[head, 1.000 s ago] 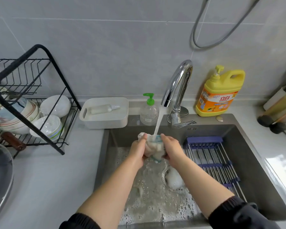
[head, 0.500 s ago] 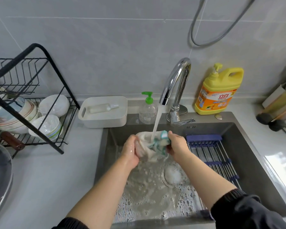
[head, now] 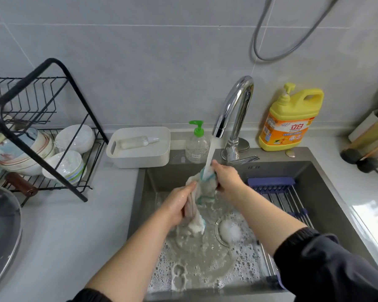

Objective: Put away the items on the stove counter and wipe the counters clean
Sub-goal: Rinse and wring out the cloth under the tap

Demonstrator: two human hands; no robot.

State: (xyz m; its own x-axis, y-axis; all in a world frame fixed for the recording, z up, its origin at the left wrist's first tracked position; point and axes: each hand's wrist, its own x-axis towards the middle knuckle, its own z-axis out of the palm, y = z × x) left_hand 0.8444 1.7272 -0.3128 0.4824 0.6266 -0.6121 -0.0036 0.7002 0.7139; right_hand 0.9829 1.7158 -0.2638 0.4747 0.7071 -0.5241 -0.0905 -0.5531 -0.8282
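Sink (head: pixel 310 171): left hand (head: pixel 177 201), right hand (head: pixel 226 177) around cloth (head: pixel 204 188)

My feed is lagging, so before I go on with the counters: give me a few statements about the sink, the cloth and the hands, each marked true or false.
1. Water runs from the faucet onto the cloth. True.
2. Only the right hand holds the cloth. False: the left hand grips it too.
3. The yellow detergent jug stands left of the faucet. False: it stands to the right.
4. Sudsy water lies in the sink. True.
5. The white box sits inside the sink. False: it sits on the counter, left of the sink.
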